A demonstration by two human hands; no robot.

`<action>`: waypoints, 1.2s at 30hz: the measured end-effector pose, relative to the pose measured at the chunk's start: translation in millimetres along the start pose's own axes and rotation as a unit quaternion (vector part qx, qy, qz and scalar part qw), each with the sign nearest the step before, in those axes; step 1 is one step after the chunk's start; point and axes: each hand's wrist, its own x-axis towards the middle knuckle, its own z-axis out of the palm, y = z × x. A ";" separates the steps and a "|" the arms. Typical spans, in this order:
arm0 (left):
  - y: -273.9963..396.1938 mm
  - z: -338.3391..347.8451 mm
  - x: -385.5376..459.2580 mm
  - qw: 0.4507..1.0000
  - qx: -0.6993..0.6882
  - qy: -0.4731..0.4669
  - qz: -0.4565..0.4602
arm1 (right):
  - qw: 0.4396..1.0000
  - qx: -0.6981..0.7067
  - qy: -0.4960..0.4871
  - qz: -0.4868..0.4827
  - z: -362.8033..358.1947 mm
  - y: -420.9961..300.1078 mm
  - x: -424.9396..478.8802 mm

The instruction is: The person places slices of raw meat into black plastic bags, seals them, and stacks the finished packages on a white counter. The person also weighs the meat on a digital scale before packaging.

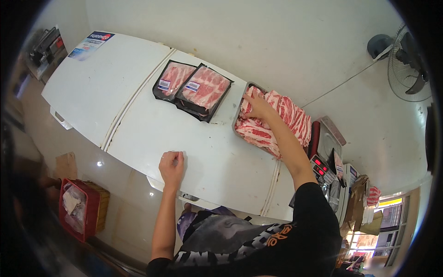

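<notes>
My right hand (256,105) reaches into a metal tray (236,122) at the right, its fingers spread on the sliced raw meat (290,116) at the tray's left end. Whether it grips a slice cannot be told. My left hand (172,168) rests on the white chest freezer lid (204,155) near its front edge, fingers curled, with nothing seen in it. Left of the tray lie two black packs of sliced meat under clear film, the right pack (207,86) partly over the left pack (173,78). Both bear labels.
A digital scale (322,168) with lit red figures stands right of the tray, near another meat pack (337,166). A wall fan (412,65) is at upper right. On the floor at lower left stands a red crate (90,207) holding plastic bags. A metal machine (46,50) stands far left.
</notes>
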 end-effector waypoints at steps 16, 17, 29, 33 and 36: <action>1.5 -1.0 1.3 1.000 -0.018 -0.003 -0.003 | 0.999 -0.009 -0.050 -0.009 -3.0 14.2 5.0; 1.7 0.4 1.6 1.000 -0.025 -0.003 -0.004 | 0.999 -0.032 -0.017 -0.011 3.7 14.3 1.8; 7.6 2.0 1.4 1.000 0.010 -0.008 0.010 | 0.984 -0.082 0.153 -0.026 38.1 13.7 -13.1; 3.0 -1.5 3.3 1.000 -0.002 -0.001 0.007 | 0.991 -0.026 0.125 0.028 20.3 5.4 -7.1; 2.8 -0.3 3.1 1.000 -0.009 0.001 -0.005 | 0.983 -0.072 0.152 0.071 19.6 -4.0 -4.1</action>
